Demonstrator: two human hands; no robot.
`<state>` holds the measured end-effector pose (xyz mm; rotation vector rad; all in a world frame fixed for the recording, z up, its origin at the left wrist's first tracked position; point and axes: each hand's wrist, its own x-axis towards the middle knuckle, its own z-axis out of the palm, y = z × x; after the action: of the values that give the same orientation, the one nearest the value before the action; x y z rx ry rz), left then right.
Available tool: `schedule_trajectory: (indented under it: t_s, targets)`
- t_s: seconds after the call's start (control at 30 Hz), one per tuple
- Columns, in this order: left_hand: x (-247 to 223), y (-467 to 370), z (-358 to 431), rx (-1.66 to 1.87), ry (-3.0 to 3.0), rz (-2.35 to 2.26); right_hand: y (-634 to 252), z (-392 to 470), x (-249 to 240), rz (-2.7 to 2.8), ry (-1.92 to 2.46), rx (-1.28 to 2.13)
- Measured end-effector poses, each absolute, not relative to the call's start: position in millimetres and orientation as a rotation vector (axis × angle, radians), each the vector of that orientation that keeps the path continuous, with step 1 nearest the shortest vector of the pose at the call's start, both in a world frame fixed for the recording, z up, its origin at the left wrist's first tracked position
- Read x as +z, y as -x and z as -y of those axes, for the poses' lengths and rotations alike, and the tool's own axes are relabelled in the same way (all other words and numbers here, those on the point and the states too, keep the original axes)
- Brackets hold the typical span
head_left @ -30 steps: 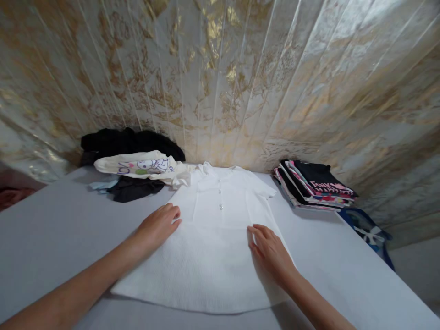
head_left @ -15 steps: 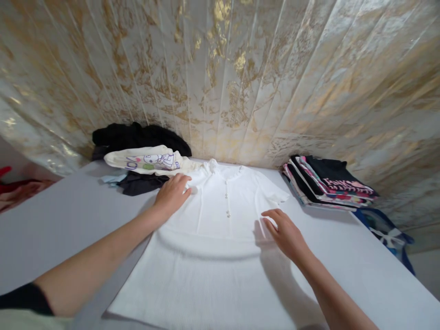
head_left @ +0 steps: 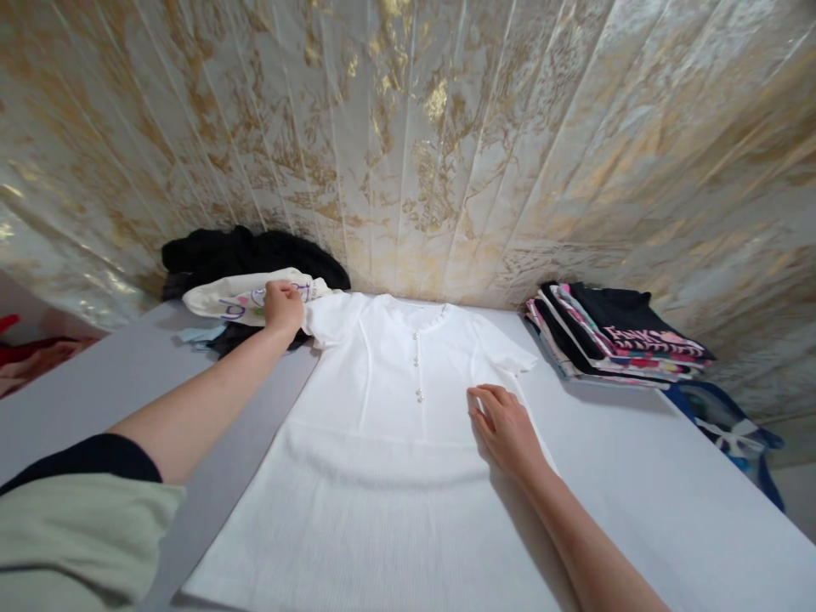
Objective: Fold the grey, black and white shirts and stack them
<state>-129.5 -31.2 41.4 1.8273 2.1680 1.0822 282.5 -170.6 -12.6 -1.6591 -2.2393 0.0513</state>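
A white short-sleeved dress (head_left: pixel 388 459) lies spread face up, its collar toward the wall and a row of small buttons down the chest. My left hand (head_left: pixel 284 308) is closed in front of a cream printed garment (head_left: pixel 213 297), close beside the dress's left-side sleeve (head_left: pixel 335 319). What those fingers grip, if anything, is hidden. My right hand (head_left: pixel 503 421) rests palm down at the right side of the dress's bodice, fingers bent loosely and holding nothing. The sleeve (head_left: pixel 503 344) on that side lies flat beyond it.
Black clothing (head_left: pixel 255 253) is heaped behind the cream garment, with dark and pale blue cloth (head_left: pixel 202 336) below. A stack of folded clothes (head_left: pixel 618 336) stands at the table's right back. A blue-edged bag (head_left: pixel 727 429) is beside the table, and a patterned curtain (head_left: pixel 408 153) hangs behind.
My left hand has moved left and away from me, off the bodice, and its fingers have closed. The left sleeve and collar now lie flatter. My right hand has shifted slightly left.
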Motion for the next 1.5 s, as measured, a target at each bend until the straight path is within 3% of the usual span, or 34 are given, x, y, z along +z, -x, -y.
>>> schedule_trajectory:
  t_s: [0.13, 0.23, 0.3, 0.53, 0.83, 1.07, 1.5]
  targets:
    - [37.7, 90.3, 60.2, 1.222, -2.073, -2.172, -282.7, 169.3, -14.4, 2.246, 1.66, 0.048]
    - [27.3, 52.4, 86.1, 0.851, -2.446, -1.703, -282.2, 169.2, -14.8, 2.251, 1.666, 0.047]
    - [18.7, 38.6, 97.9, 0.599, -2.508, -1.629, -281.9, 169.7, -13.0, 2.256, 1.672, 0.052]
    - [9.6, 55.8, 108.6, 0.355, -2.342, -2.163, -294.6, 171.6, -2.5, 2.155, 1.842, -0.003]
    - [15.3, 53.1, 168.7, 0.387, -2.389, -1.796, -300.5, 172.3, -0.8, 2.065, 1.885, 0.053]
    - [15.3, 78.6, 174.4, 0.199, -2.282, -2.262, -318.1, 168.5, 1.7, 1.889, 2.08, 0.091]
    - [22.6, 84.1, 176.3, 0.179, -2.117, -2.34, -339.5, 169.2, 6.1, 1.752, 2.353, 0.167]
